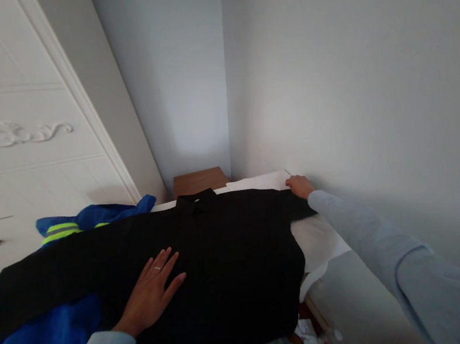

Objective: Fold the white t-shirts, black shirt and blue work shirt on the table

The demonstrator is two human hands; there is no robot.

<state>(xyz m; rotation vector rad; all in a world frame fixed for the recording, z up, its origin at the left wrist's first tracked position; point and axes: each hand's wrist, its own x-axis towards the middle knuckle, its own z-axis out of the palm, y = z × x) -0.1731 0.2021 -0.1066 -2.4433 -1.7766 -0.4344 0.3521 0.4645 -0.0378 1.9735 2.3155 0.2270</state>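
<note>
A black collared shirt (244, 252) lies spread out, its collar at the far side and one long sleeve reaching left. My left hand (155, 289) rests flat on the shirt's front, fingers stretched, a ring on one finger. At the far right, my right hand (301, 186) is closed at the shirt's other sleeve, gripping its upper edge by the wall; the fingertips are partly hidden. White cloth (317, 239) shows beneath that sleeve. Blue clothing with a yellow-green and grey band (62, 230) lies behind and under the left sleeve.
A white wardrobe (22, 102) with dark handles stands on the left. A grey wall (352, 85) rises close on the right. Beyond the collar is a brown wooden surface (198, 180) in the corner. Crumpled white and clear items (315, 338) lie low, below the shirt's right edge.
</note>
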